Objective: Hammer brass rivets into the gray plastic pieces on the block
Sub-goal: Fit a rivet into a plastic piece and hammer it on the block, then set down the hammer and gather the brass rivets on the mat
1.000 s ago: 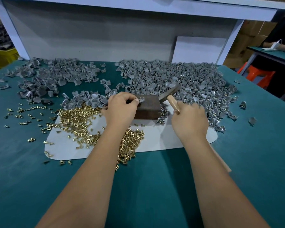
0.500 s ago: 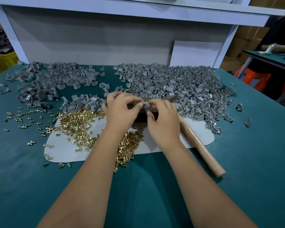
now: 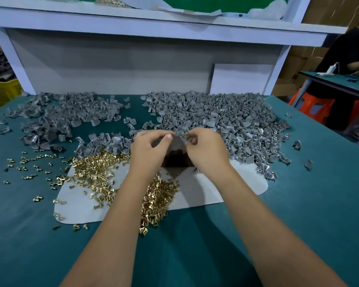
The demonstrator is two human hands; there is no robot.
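Teal desk (image 3: 298,235): bare cloth near the front edge. Gray plastic pieces (image 3: 226,119) heaped at the back, brass rivets (image 3: 95,172) spilling over the white mat (image 3: 226,189). Both forearms reach in, converging above the dark block (image 3: 175,156). Right hand (image 3: 205,150) pinches a small gray piece (image 3: 184,138); left hand (image 3: 148,150) fingers curled, contents hidden.

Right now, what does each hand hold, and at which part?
The right hand pinches a small gray plastic piece by its edge, over the block. The left hand has curled fingers, but whether it holds anything cannot be told.
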